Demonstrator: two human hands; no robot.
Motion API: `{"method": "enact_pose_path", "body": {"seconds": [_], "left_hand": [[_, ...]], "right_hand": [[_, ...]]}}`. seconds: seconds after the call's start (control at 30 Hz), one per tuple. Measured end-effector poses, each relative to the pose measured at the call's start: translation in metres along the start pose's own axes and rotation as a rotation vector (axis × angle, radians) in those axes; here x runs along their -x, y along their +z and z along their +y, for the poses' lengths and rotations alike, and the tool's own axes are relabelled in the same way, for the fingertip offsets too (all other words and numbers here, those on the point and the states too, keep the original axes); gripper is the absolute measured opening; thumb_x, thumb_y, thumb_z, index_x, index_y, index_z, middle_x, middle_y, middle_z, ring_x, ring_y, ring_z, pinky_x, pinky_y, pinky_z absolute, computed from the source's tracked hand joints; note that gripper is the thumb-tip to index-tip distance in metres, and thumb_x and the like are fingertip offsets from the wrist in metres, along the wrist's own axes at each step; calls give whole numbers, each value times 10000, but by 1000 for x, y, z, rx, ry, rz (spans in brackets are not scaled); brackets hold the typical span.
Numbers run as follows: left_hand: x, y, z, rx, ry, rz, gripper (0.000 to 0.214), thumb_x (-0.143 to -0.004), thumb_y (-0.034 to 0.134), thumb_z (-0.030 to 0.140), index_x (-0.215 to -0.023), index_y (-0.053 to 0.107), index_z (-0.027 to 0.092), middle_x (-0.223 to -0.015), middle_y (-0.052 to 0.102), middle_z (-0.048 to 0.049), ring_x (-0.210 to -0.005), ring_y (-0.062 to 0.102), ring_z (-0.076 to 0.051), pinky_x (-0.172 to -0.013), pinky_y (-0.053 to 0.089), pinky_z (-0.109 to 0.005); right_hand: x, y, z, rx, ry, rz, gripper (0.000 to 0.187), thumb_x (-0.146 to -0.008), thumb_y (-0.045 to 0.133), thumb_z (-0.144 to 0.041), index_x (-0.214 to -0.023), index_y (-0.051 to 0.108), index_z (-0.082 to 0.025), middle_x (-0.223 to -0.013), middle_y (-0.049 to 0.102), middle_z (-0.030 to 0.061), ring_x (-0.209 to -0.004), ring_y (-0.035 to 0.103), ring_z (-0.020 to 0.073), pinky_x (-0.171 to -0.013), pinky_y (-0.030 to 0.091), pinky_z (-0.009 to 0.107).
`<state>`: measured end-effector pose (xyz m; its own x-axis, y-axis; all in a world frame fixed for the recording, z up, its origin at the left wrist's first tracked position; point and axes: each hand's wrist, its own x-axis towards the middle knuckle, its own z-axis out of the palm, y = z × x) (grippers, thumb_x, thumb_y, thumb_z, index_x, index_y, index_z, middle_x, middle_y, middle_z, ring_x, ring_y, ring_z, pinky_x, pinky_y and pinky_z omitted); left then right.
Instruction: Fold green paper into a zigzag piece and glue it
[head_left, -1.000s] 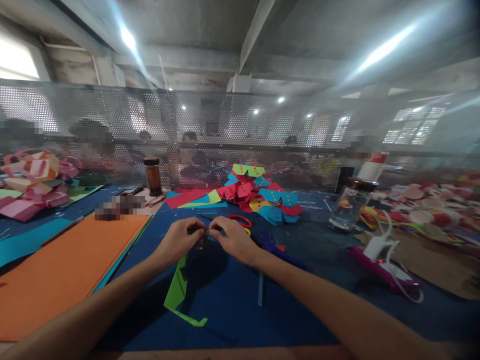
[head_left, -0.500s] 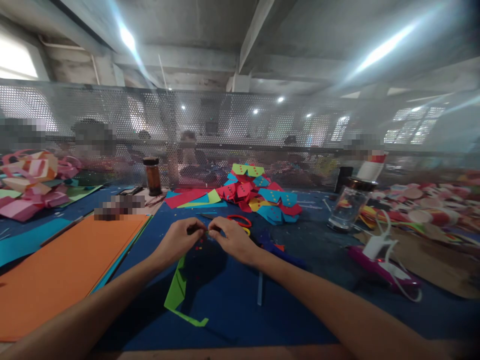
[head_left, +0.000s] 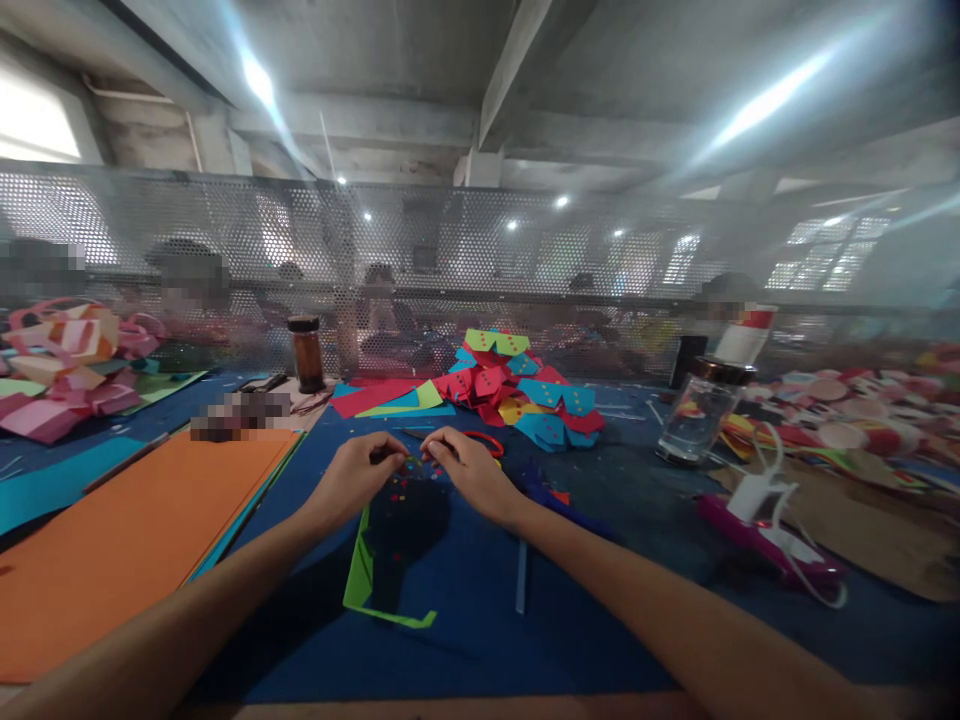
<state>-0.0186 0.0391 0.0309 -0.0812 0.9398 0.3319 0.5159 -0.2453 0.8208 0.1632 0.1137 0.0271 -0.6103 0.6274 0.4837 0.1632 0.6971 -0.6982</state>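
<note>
My left hand (head_left: 364, 470) is closed in a pinch on one end of a light green folded paper piece (head_left: 361, 570). That piece hangs below the hand, and its narrow strip with a bent tip points right. My right hand (head_left: 465, 470) is beside the left, thumb and fingertips pinched together; what sits between them is too small to make out. Tiny coloured dots (head_left: 401, 485) lie on the blue mat (head_left: 450, 650) under my hands. Just behind the right hand are scissors with a red handle (head_left: 491, 440), partly hidden.
A pile of dotted paper glasses (head_left: 555, 395) lies ahead. At left are orange sheets (head_left: 150, 540), a brown bottle (head_left: 307, 355) and pink paper shapes (head_left: 67, 370). To the right stand a glass jar (head_left: 694, 415) and a purple glue gun (head_left: 772, 540). A perforated screen (head_left: 435, 240) closes the back.
The hanging green paper has swung slightly right and upward. My fingertips have moved slightly apart, with both hands staying over the same spot.
</note>
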Motion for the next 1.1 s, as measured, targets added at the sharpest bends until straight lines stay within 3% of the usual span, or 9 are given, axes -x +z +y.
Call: {"method": "enact_pose_path", "body": {"seconds": [0.23, 0.5, 0.77, 1.1], "left_hand": [[-2, -4, -4, 3, -39, 40, 162, -762, 553, 260, -814, 693, 194, -724, 738, -28, -673, 658, -180, -610, 466, -270], [-7, -12, -10, 16, -89, 73, 172, -719, 554, 255, -816, 676, 181, -690, 705, -13, -525, 593, -150, -524, 453, -255], [-13, -20, -22, 17, -118, 135, 195, -708, 575, 257, -864, 662, 180, -685, 692, 8, -439, 581, -138, -514, 467, -268], [-20, -30, -24, 140, -180, 207, 259, -629, 601, 285, -843, 662, 155, -633, 660, 3, -468, 582, -155, -508, 464, -278]], "right_hand": [[4, -4, -23, -6, -49, 55, 209, -959, 482, -317, -852, 607, -189, -865, 650, 28, -840, 594, 169, -778, 447, 295], [19, -8, -51, 62, -283, -131, 165, -936, 539, -348, -905, 599, -198, -906, 628, 37, -862, 582, 175, -820, 432, 326], [26, -6, -52, 375, -551, -283, 265, -873, 623, -422, -967, 606, -174, -994, 651, 71, -988, 568, 217, -902, 366, 380], [23, -10, -38, 524, -572, -286, 312, -913, 552, -469, -979, 610, -169, -1031, 652, 88, -1005, 558, 228, -939, 334, 401]]}}
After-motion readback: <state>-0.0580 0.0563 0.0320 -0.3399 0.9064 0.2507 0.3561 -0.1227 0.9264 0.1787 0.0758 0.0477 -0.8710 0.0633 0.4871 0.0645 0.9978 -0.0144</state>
